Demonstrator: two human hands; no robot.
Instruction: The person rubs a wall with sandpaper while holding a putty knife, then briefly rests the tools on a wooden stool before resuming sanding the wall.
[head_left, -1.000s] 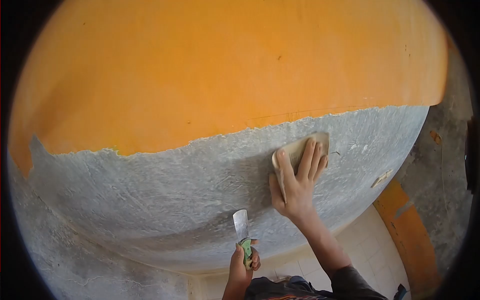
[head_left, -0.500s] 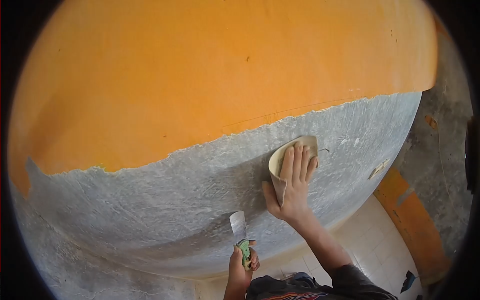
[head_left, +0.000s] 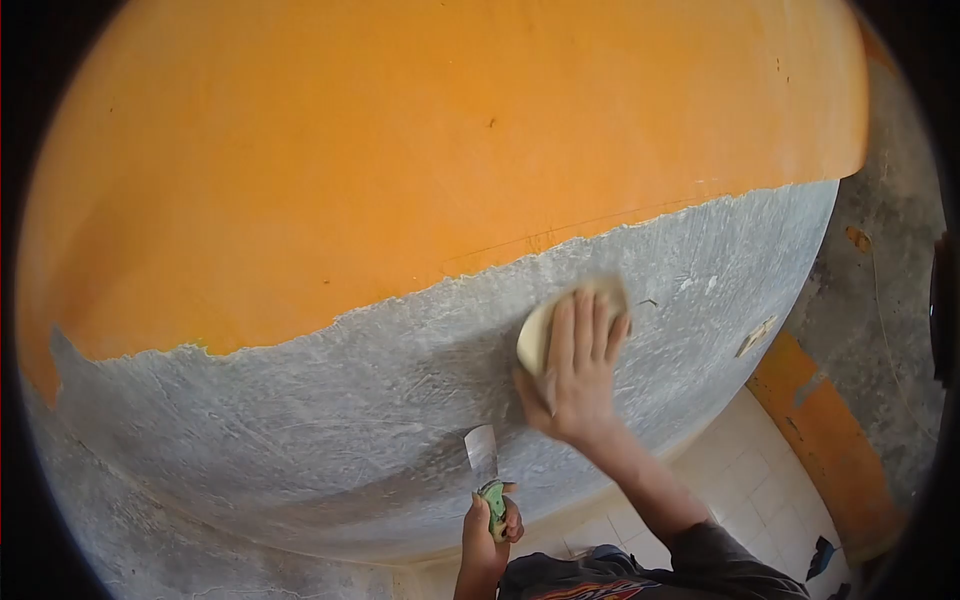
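Note:
A curled beige sheet of sandpaper (head_left: 536, 338) lies under my right hand (head_left: 580, 395). The fingers press it flat against the bare grey part of the wall (head_left: 330, 410), and the thumb stays at its lower left edge. Lower down, my left hand (head_left: 484, 532) is closed round the green handle of a putty knife (head_left: 482, 452). Its wide metal blade points up, in front of the wall. Above a ragged edge, orange paint (head_left: 420, 150) covers the wall.
A small switch plate or socket (head_left: 757, 336) sits on the wall at right. Pale floor tiles (head_left: 735, 470) lie below. Farther right are an orange strip (head_left: 825, 440) and a grey surface with a thin hanging cord (head_left: 880, 310). A dark object (head_left: 821, 557) lies at lower right.
My right hand has slid the sandpaper slightly left and down over the grey wall, blurring a little. My left hand with the putty knife has barely moved.

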